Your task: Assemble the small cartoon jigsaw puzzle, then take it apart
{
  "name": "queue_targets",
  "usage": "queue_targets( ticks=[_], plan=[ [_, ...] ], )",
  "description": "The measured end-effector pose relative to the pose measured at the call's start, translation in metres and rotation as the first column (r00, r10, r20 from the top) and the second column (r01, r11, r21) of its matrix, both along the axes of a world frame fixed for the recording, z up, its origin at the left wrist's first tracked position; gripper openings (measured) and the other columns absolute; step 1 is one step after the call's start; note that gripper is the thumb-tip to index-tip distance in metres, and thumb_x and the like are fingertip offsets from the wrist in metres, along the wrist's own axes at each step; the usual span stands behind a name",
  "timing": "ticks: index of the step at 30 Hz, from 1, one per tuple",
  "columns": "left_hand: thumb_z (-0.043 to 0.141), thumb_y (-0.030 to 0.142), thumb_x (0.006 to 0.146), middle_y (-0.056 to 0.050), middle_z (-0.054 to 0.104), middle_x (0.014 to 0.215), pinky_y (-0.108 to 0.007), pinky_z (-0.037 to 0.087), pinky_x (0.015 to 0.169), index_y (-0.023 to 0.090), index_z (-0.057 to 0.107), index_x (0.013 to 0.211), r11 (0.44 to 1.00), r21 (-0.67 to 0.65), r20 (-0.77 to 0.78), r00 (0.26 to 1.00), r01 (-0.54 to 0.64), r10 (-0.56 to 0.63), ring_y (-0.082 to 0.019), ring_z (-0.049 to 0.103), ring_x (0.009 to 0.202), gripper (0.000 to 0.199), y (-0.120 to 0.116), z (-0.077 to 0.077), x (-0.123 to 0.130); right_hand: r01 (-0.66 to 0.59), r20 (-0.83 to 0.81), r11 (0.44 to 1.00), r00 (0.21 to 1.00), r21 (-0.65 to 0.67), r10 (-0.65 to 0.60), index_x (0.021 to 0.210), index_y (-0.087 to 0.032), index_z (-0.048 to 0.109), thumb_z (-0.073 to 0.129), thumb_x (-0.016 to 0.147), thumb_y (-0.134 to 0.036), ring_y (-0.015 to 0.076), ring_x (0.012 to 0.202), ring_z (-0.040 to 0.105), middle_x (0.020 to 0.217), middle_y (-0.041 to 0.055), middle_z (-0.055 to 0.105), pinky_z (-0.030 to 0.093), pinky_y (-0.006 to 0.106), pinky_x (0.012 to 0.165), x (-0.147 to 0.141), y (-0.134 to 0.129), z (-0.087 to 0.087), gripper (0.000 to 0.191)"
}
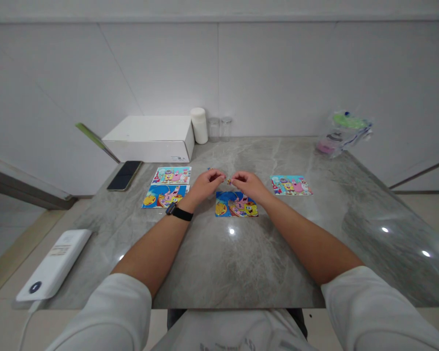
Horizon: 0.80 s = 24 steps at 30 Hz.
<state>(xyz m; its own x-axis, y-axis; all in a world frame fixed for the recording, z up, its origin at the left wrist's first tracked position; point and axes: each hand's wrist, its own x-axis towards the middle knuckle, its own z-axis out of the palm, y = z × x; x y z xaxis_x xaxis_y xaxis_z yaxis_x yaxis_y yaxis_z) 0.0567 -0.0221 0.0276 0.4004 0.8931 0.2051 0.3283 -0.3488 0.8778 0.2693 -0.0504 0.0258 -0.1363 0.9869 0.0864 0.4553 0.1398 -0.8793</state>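
Observation:
My right hand (pixel 249 185) pinches a small colourful piece (pixel 229 181), likely a puzzle piece, between thumb and fingertips. Close by on the left, my left hand (pixel 208 184) is closed, thumb against fingers; whatever it may hold is too small to make out. Just below both hands lies a blue cartoon picture (pixel 236 204), flat on the grey table (pixel 237 263); my right hand covers part of its upper edge. Another small coloured bit (pixel 209 169) shows behind my left fingers. A black watch (pixel 179 211) is on my left wrist.
Left of my hands lie a pink-and-teal cartoon card (pixel 172 175) and a blue one (pixel 163 196); another card (pixel 291 185) lies right. Around them are a phone (pixel 125 175), white box (pixel 149 139), white cylinder (pixel 199 126), glass jars (pixel 220 129), plastic bag (pixel 342 134) and power bank (pixel 54 263).

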Motion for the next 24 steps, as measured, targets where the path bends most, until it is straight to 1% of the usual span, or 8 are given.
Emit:
queue_targets(
  ticks=[2,6,15,19,24],
  plan=[
    [0.059,0.043,0.095,-0.001,0.068,0.084,-0.027,0.049,0.076,0.017,0.070,0.093,1.000,0.008,-0.030,1.000,0.010,-0.010,-0.016,0.061,0.081,0.028,-0.0003,-0.0012,-0.0006,0.002,-0.019,1.000,1.000,-0.022,-0.002,0.088,-0.021,0.069,0.064,0.087,-0.042,0.0159,0.074,0.061,0.080,-0.0001,0.069,0.046,0.025,0.066,0.0001,0.0005,-0.0003,0.022],
    [0.060,0.045,0.094,0.001,0.064,0.079,-0.026,0.046,0.070,0.018,0.069,0.090,1.000,0.007,-0.038,0.999,0.024,-0.024,-0.015,0.057,0.075,0.029,0.0003,-0.0045,-0.0005,0.004,-0.022,0.999,1.000,-0.038,-0.005,0.087,-0.020,0.069,0.064,0.086,-0.042,0.0156,0.073,0.060,0.079,-0.0003,0.068,0.047,0.025,0.066,-0.0005,-0.0004,0.0002,0.022],
    [0.064,0.046,0.090,0.000,0.067,0.080,-0.026,0.046,0.068,0.017,0.071,0.089,0.998,-0.006,-0.075,0.995,0.066,-0.066,-0.015,0.058,0.074,0.031,-0.0005,-0.0060,-0.0009,-0.023,-0.027,0.998,0.999,-0.060,0.021,0.084,-0.020,0.068,0.067,0.085,-0.048,0.0154,0.068,0.055,0.074,-0.0008,0.064,0.043,0.026,0.063,-0.0027,-0.0022,0.0010,0.027],
    [0.063,0.047,0.090,-0.001,0.067,0.077,-0.027,0.044,0.066,0.016,0.072,0.086,0.993,-0.012,-0.113,0.987,0.114,-0.115,-0.015,0.058,0.073,0.032,-0.0019,-0.0043,-0.0019,-0.038,-0.017,0.997,0.999,-0.067,0.037,0.084,-0.020,0.068,0.068,0.083,-0.049,0.0146,0.067,0.054,0.073,-0.0014,0.063,0.041,0.026,0.061,-0.0028,-0.0036,0.0033,0.030],
    [0.064,0.044,0.088,0.000,0.065,0.074,-0.026,0.043,0.065,0.016,0.072,0.083,0.993,-0.021,-0.137,0.983,0.118,-0.119,-0.014,0.055,0.070,0.030,-0.0046,-0.0017,-0.0019,-0.128,-0.033,0.982,0.992,-0.138,0.125,0.085,-0.019,0.068,0.069,0.083,-0.048,0.0133,0.064,0.053,0.072,-0.0018,0.062,0.040,0.024,0.056,0.0020,-0.0042,0.0083,0.028]
  ],
)
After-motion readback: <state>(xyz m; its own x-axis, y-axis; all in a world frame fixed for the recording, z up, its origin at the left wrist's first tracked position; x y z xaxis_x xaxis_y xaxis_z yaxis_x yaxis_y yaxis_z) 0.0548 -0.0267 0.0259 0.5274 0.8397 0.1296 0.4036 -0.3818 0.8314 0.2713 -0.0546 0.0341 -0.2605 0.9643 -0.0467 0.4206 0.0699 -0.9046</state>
